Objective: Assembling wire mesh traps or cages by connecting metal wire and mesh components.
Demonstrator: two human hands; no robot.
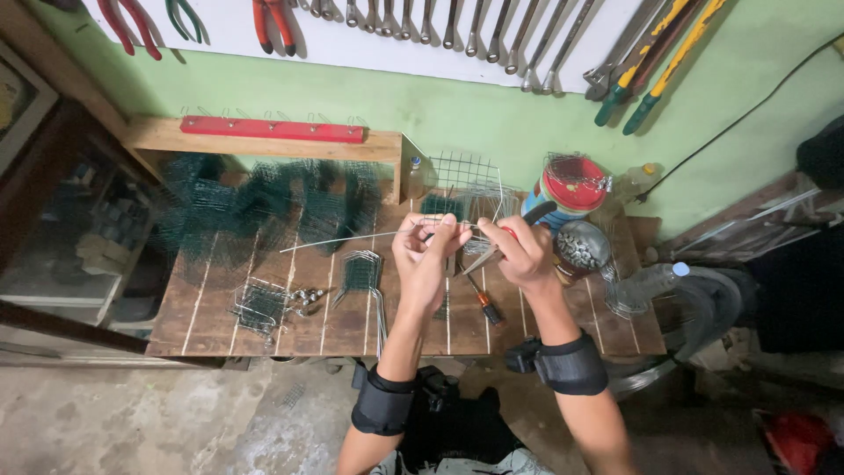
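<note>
A cramped workshop corner with green walls

A white tool board (369, 44) hangs on the green wall (492, 123) above a plank workbench (264, 325); a dark cabinet (53, 211) stands left, over stained concrete floor (176, 422).

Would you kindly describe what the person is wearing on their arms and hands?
Both hands are bare: no gloves on the left hand or the right hand, and I can make out no rings or watch. Each forearm carries a wide black padded band, one on the left and one on the right, wrapped snugly like a strap-on cuff. No sleeves reach the forearms.
</note>
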